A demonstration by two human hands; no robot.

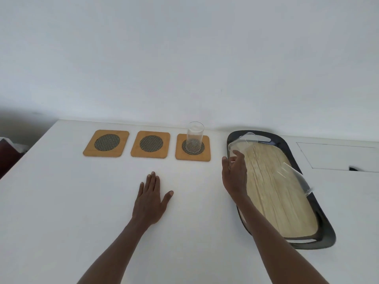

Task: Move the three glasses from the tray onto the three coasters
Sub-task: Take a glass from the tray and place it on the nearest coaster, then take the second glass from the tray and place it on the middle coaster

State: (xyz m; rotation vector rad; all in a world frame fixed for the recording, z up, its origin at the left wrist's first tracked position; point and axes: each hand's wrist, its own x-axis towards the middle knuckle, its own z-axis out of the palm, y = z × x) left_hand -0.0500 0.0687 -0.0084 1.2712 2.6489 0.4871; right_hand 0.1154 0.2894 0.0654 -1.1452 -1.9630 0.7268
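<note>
Three square wooden coasters with dark mesh centres lie in a row: left coaster [106, 143], middle coaster [151, 144], right coaster [205, 158]. A clear glass [195, 136] stands upright on the right coaster. My right hand [234, 174] grips a second clear glass [243, 143] at the tray's far left corner, its rim tilted away. A third glass [295, 178] stands on the tray's right side. The tray [320, 214] is dark-rimmed with a pale wood-grain floor. My left hand [150, 198] rests flat on the white table, fingers spread, holding nothing.
The white table [61, 201] ends at a wall behind the coasters; its left edge drops off near a dark object [8, 158]. A rectangular panel outline [336, 156] with a small dark notch sits right of the tray.
</note>
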